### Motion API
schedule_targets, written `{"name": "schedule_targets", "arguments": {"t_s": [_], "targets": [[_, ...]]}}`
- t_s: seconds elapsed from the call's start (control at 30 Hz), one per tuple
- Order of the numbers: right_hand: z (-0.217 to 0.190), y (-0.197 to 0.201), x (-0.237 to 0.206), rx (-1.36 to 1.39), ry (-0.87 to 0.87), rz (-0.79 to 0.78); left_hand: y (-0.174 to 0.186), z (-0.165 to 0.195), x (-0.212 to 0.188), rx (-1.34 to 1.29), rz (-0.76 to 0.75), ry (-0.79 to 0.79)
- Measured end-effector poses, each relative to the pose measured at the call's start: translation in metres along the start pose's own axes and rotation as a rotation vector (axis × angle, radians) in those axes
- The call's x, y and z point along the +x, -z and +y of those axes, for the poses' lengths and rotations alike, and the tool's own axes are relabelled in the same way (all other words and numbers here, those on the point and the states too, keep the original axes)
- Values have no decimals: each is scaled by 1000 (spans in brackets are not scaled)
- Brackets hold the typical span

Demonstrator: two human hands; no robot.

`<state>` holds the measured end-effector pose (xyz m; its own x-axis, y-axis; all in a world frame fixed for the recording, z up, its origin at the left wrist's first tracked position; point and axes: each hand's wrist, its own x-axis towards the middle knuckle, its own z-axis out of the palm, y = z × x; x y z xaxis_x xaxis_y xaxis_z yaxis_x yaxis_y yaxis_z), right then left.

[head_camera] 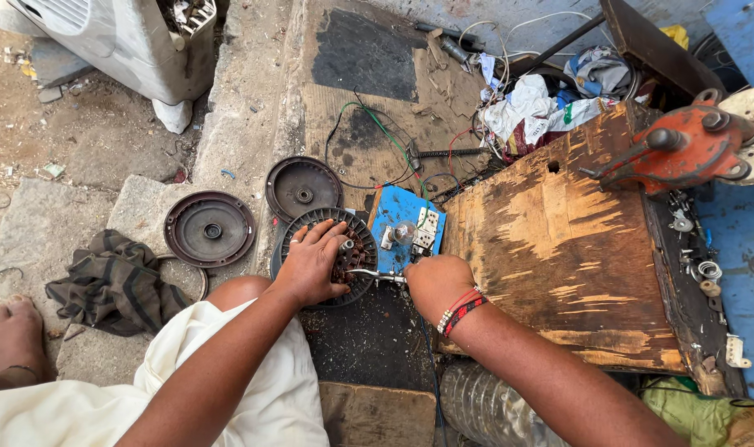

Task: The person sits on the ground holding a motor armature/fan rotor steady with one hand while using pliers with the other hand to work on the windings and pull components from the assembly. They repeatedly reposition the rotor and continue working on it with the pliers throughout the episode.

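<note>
Hands on the motor, centre frame

Left hand (315, 263) lies spread flat over the round finned motor core (352, 248), fingers splayed. Right hand (433, 283) sits just right of it, fist clamped on a metal tool (377, 275) whose long axis runs level, leftward into the core. Two dark round covers (209, 228) wait upper left; wooden board (559, 248) crowds the right.

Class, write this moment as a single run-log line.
left hand: pressing on round motor core | right hand: gripping metal tool at core | two dark covers lying left
</note>
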<state>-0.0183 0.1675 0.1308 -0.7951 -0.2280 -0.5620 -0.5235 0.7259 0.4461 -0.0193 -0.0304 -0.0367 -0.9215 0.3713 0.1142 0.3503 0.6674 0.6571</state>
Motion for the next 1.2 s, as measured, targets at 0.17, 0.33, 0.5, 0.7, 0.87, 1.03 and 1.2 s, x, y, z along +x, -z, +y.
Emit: {"name": "schedule_targets", "arguments": {"t_s": [0.17,0.33,0.5,0.7,0.87,1.03,1.2], "targets": [[-1,2,-1,-8,-8,25,1,0,0,1,-4,7],[0,4,0,0,-6,31,1,0,0,3,-10,3],[-2,6,1,-45,-13,-9,1,1,1,22,-26,11],[-4,7,0,-50,2,-30,1,1,1,21,-20,12],[-1,5,-4,-24,-2,-24,1,0,1,14,-18,12],[1,5,-4,-7,-19,-13,1,1,1,2,-16,16],[-2,6,0,-5,-9,-11,1,1,1,6,-5,12]]}}
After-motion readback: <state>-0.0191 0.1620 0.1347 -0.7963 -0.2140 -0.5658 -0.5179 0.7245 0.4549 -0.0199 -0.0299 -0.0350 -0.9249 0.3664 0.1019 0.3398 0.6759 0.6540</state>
